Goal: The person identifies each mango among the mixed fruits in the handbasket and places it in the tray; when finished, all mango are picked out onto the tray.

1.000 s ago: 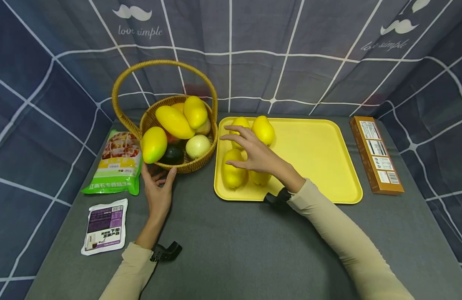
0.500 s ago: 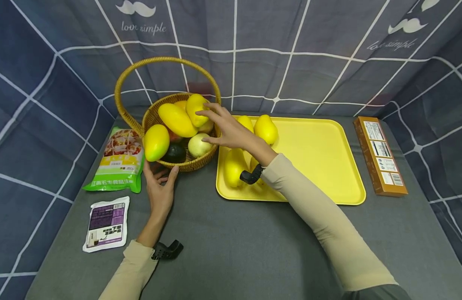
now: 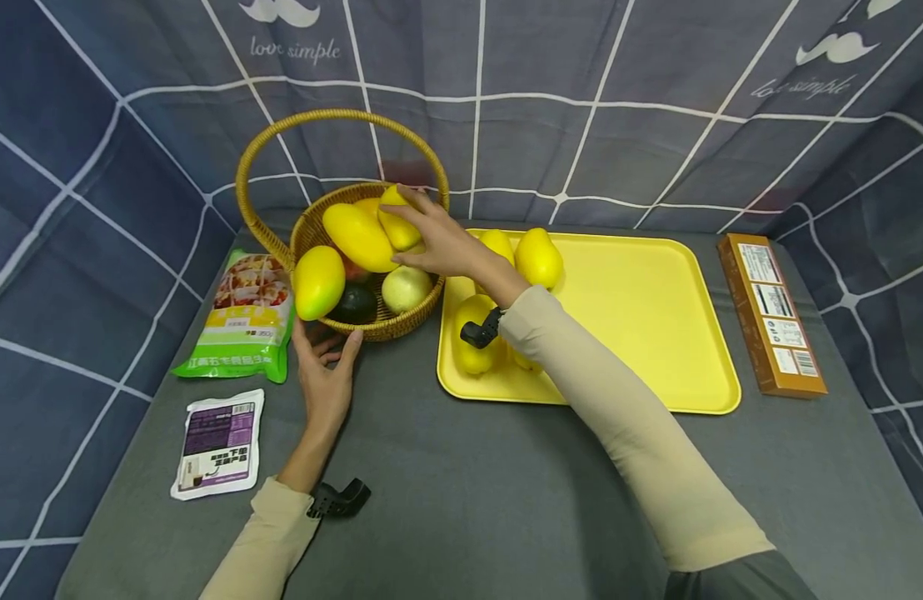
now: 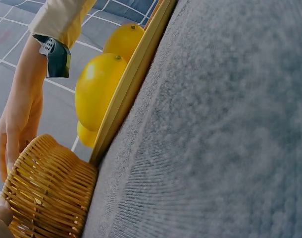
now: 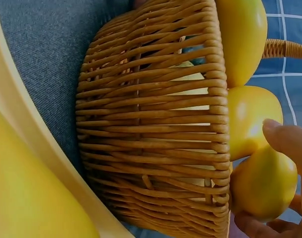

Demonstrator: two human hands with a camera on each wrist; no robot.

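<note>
Yellow, smooth and rounded, the fruit (image 5: pixel 264 183) sits within right-hand fingers (image 5: pixel 252 227).

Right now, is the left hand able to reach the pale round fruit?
Probably not directly: the left hand is outside the front wall of the basket, which stands between it and the pale round fruit. Over the rim, the way looks free.

Bright yellow mangoes (image 3: pixel 359 237), a pale green fruit (image 3: pixel 406 289) and a near-black one (image 3: pixel 355 306) stand out against the golden-brown weave of a basket (image 3: pixel 392 327), while a tray (image 3: pixel 641 325) glows plain yellow and the counter (image 3: pixel 446 492) is grey. A blue-grey cloth (image 3: pixel 532 154) bears white gridlines; a bag (image 3: pixel 240 321) mixes green, yellow and white, a packet (image 3: pixel 217 444) purple and white.
</note>
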